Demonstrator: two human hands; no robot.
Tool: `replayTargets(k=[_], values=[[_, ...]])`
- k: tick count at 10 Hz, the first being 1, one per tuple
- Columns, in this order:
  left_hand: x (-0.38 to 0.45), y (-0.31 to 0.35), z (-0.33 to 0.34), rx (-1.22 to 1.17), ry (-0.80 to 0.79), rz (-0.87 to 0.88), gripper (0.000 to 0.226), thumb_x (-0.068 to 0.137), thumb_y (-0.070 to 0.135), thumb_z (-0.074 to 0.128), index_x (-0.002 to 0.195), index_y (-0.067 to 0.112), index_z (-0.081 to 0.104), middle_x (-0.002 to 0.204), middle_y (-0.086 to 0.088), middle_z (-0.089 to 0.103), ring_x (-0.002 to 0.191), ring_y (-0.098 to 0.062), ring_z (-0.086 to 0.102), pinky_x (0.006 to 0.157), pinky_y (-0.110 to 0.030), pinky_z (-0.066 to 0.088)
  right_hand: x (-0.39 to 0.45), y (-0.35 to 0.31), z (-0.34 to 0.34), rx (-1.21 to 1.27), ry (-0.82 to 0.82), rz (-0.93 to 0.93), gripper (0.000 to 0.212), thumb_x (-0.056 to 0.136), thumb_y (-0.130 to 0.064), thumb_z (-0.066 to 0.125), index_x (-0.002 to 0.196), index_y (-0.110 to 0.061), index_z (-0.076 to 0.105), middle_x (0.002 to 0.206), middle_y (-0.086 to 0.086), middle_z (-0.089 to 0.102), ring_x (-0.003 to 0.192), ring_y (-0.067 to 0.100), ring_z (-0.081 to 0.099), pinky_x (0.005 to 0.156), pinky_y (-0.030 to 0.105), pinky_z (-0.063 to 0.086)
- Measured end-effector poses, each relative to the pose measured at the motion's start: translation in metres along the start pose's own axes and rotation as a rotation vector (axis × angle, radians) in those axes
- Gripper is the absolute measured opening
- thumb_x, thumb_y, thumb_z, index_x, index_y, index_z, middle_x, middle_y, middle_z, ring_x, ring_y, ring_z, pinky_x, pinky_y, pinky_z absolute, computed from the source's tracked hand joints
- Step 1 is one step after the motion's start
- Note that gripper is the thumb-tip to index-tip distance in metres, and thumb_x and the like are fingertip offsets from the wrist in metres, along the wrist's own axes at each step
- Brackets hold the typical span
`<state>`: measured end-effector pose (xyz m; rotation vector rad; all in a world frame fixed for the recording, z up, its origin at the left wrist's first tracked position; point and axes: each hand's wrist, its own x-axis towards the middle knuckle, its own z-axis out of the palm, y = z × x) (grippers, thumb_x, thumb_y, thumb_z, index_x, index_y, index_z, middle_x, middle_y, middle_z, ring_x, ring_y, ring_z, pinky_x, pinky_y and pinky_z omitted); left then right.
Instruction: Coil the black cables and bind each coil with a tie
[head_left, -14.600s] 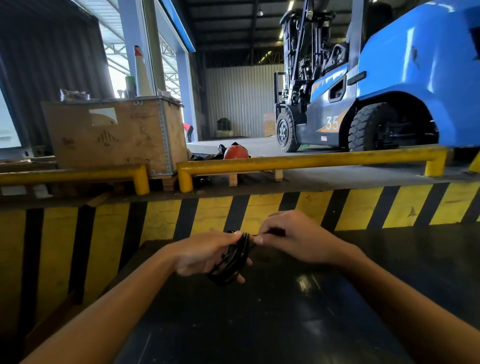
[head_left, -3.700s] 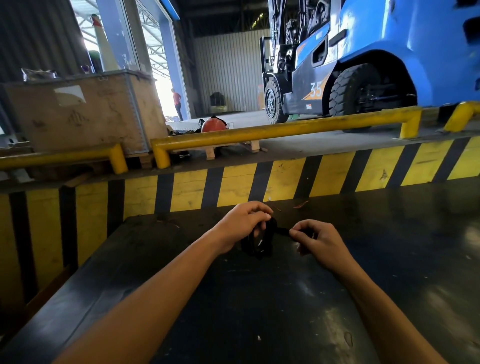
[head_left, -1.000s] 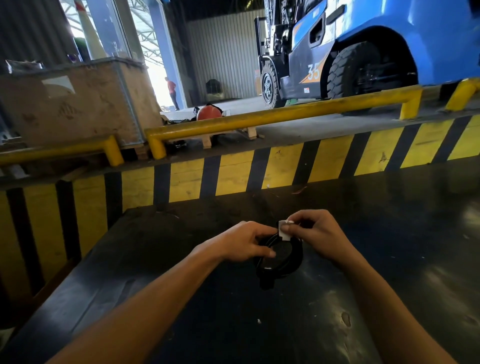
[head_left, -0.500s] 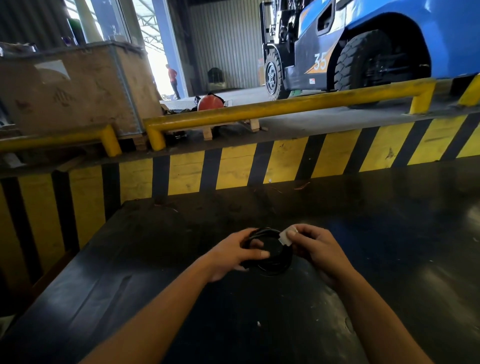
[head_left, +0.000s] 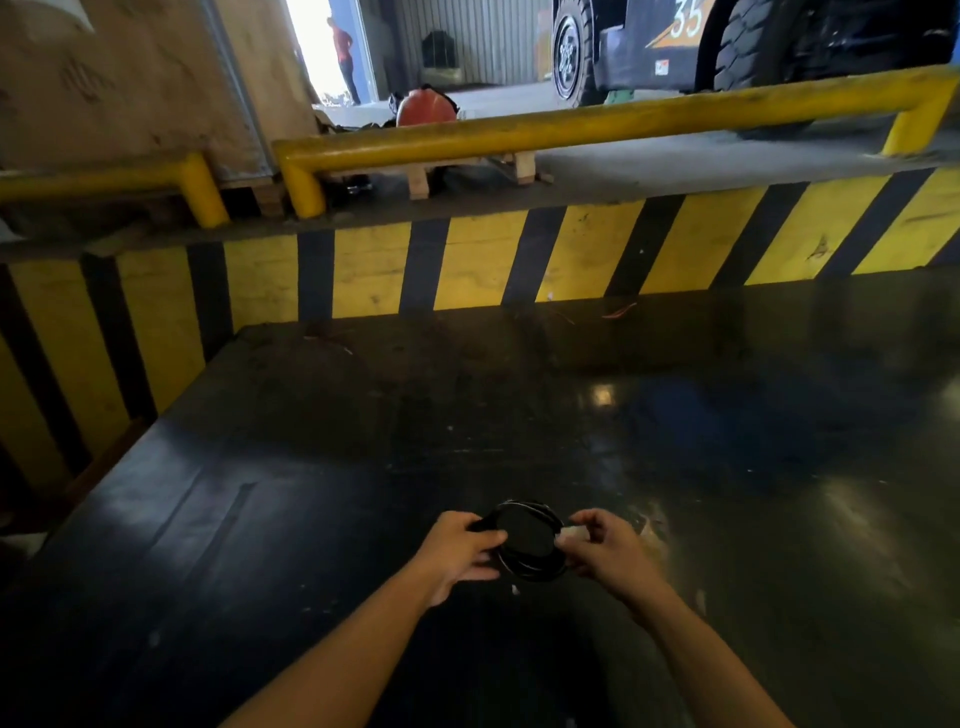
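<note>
A black cable wound into a small round coil (head_left: 524, 566) lies flat just over the dark table (head_left: 311, 493), near its front edge. My left hand (head_left: 460, 551) pinches the coil's left side. My right hand (head_left: 605, 551) grips its right side, with a small white tag (head_left: 567, 535) showing at the fingertips. Whether a tie wraps the coil I cannot tell. No other cable shows on the table.
A yellow and black striped barrier (head_left: 571, 254) runs along the table's far edge, with yellow rails (head_left: 571, 127) above it. A wooden crate (head_left: 130, 78) stands back left, a forklift (head_left: 727, 47) back right. A person (head_left: 343, 57) stands in the far doorway.
The camera has tilted down. Both hands have lowered the coil toward the table's near side. The coil went from upright in my hands to lying flat.
</note>
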<state>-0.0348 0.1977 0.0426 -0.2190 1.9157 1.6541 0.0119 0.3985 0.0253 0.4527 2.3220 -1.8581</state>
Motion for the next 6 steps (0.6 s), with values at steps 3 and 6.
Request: replayTargets(k=[3,6], values=[[0.027,-0.048,0.017,1.017,0.244,-0.067,0.026,0.091,0.035,0.057,0.101,0.012,0.059,0.092,-0.005,0.06,0.079,-0.019,0.061,0.065,-0.034,0.052,0.016,0.051,0.039,-0.246,0.086,0.129,0.02,0.082,-0.019,0.067,0.1,-0.021,0.059,0.097,0.004,0.064,0.073,0.009,0.063,0.05,0.015,0.044],[0.034,-0.061,0.01,0.722,0.015,0.02,0.03,0.087,0.023,0.066,0.111,0.014,0.051,0.1,-0.005,0.059,0.082,-0.012,0.059,0.063,-0.021,0.048,0.012,0.063,0.028,-0.465,0.026,0.122,0.048,0.081,-0.011,0.066,0.126,-0.011,0.049,0.127,0.014,0.056,0.113,0.025,0.055,0.093,0.031,0.045]])
